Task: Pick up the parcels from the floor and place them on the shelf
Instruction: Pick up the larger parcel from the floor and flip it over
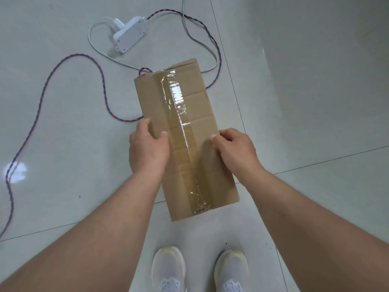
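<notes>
Spanning the middle of the view, one long brown cardboard parcel (185, 133) is held between two bare hands, its far end pointing away from the person and its near end above the feet. Clear tape (179, 114) runs lengthwise down the parcel's top seam, glossy and wrinkled near both ends. Left hand (147, 148): clasped on the parcel's left long edge, thumb pressed on the top face, fingers curled around the side and out of sight beneath. Right hand (233, 148): clasped on the right long edge, thumb tip on the top face, fingers bent over the side. Whether the parcel rests on the floor or is lifted clear of it cannot be told. Floor (315, 102): pale glossy tiles with thin dark joints. Beyond the parcel's far end, a white power strip (129, 34) with a white plug and cable. A twisted red-and-blue cord (63, 62) loops across the tiles to the left and passes behind the parcel. Two white shoes (200, 270) at the bottom edge.
</notes>
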